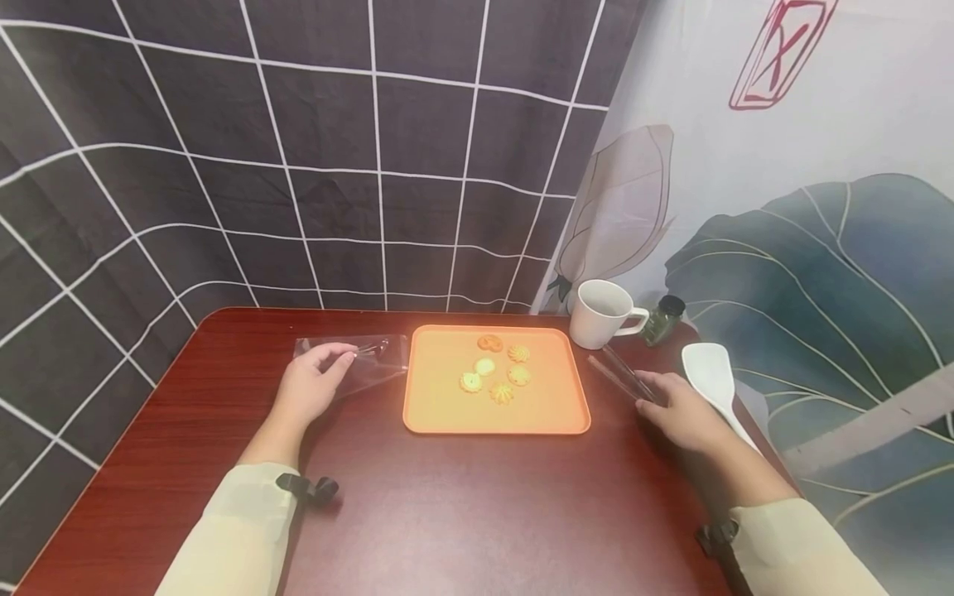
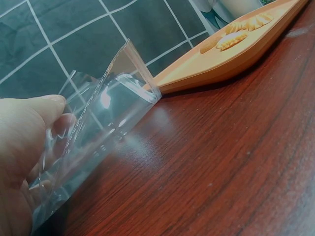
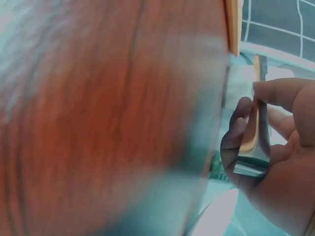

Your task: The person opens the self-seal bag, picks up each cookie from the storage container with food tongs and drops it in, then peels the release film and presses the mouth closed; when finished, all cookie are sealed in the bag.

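Observation:
My left hand (image 1: 307, 387) pinches a clear plastic bag (image 1: 386, 358) between thumb and fingers, left of the orange tray (image 1: 440, 412). In the left wrist view the bag's mouth stands apart, facing the tray side. My right hand (image 1: 681, 411) grips metal tongs (image 3: 253, 167) at the tray's right, their two arms spread and pointing toward the white mug. Several cookies (image 1: 502, 394) of different shapes lie on the tray, among them a pretzel-shaped one (image 1: 489, 342) near its far edge.
A white mug (image 1: 596, 319) stands behind the tray's right corner, with a small dark-capped green jar (image 1: 663, 321) beside it. A white spatula (image 1: 708, 371) lies along the right table edge. Dark tile-patterned cloth (image 1: 320, 199) hangs behind the table.

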Demonstrator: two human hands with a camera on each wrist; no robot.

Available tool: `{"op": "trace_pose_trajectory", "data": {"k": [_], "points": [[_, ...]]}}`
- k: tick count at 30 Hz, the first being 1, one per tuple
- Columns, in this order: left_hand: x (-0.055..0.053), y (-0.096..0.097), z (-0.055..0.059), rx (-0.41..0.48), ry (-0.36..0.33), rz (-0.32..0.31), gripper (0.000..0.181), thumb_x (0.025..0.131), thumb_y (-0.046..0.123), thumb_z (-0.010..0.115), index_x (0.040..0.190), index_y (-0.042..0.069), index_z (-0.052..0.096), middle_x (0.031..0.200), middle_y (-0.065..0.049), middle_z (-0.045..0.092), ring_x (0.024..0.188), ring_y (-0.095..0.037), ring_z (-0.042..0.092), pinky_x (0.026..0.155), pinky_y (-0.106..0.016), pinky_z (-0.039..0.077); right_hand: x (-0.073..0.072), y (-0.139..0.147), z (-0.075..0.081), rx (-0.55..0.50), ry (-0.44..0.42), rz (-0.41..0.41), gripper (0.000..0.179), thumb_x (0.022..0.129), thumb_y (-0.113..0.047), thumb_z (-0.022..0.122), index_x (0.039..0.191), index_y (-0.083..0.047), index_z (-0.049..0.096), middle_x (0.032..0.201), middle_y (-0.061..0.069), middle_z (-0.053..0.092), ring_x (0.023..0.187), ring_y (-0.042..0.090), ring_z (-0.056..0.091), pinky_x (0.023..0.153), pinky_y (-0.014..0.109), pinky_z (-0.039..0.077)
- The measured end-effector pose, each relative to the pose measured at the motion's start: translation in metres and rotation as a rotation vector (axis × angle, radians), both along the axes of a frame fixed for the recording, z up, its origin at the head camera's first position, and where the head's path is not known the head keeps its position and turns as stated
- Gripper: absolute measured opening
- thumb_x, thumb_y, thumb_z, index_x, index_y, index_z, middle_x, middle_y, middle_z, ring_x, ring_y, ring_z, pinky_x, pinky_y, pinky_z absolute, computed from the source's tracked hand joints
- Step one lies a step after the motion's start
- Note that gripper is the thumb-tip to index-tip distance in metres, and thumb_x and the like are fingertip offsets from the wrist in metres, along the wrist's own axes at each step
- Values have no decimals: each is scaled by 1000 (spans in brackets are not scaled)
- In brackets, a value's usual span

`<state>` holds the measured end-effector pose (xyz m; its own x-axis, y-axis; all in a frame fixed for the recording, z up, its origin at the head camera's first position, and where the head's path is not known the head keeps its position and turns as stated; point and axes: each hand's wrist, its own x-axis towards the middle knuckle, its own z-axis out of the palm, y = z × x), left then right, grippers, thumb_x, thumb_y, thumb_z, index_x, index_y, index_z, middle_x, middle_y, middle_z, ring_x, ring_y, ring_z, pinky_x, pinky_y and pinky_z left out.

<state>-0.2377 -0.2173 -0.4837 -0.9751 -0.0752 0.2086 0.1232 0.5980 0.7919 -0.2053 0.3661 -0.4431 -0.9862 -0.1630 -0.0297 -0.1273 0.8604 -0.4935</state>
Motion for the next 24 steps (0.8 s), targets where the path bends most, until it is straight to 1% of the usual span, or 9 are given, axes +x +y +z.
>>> {"op": "trace_pose_trajectory", "data": {"k": [5, 9, 14, 18, 21, 24], "points": [[-2, 1, 0, -4, -8, 2, 33, 109, 34, 63, 128, 11, 75, 125, -16, 79, 119, -39, 71, 105, -57, 54, 0, -14, 9, -48, 7, -16, 54, 105, -24, 67, 153, -1, 54, 142, 28, 60, 130, 46, 57, 110, 71, 43], [-3, 1, -1, -4, -6, 2, 33, 109, 34, 63, 128, 11, 75, 126, -17, 78, 120, -40, 71, 106, -58, 54, -3, -30, 14, -63, 37, -18, 54, 104, -31, 69, 150, -5, 59, 143, 26, 61, 132, 45, 57, 110, 68, 44], [-2, 1, -1, 3, -2, 2, 33, 109, 34, 64, 129, 11, 75, 123, -16, 79, 116, -37, 72, 103, -56, 55, -12, -49, 12, -63, 83, 9, 51, 103, -31, 73, 147, -6, 63, 139, 24, 65, 130, 42, 60, 110, 65, 46], [-2, 0, 0, 1, -2, 1, 32, 109, 33, 64, 129, 11, 76, 123, -15, 79, 116, -36, 72, 103, -55, 55, -21, -61, 9, -71, 81, 15, 51, 102, -30, 73, 147, -8, 64, 141, 22, 65, 134, 42, 58, 113, 66, 45], [-3, 0, -1, 1, -1, 0, 33, 108, 34, 64, 129, 11, 76, 123, -15, 79, 116, -37, 72, 104, -56, 55, -28, -69, 6, -82, 78, 23, 51, 101, -29, 73, 146, -8, 65, 140, 21, 66, 135, 40, 59, 115, 63, 45], [-2, -1, 0, 1, 8, 0, 33, 108, 33, 64, 128, 11, 76, 122, -15, 80, 114, -36, 73, 102, -54, 55, -37, -77, 4, -106, 75, 41, 49, 100, -26, 75, 144, -6, 66, 139, 21, 68, 136, 40, 61, 116, 61, 46]]}}
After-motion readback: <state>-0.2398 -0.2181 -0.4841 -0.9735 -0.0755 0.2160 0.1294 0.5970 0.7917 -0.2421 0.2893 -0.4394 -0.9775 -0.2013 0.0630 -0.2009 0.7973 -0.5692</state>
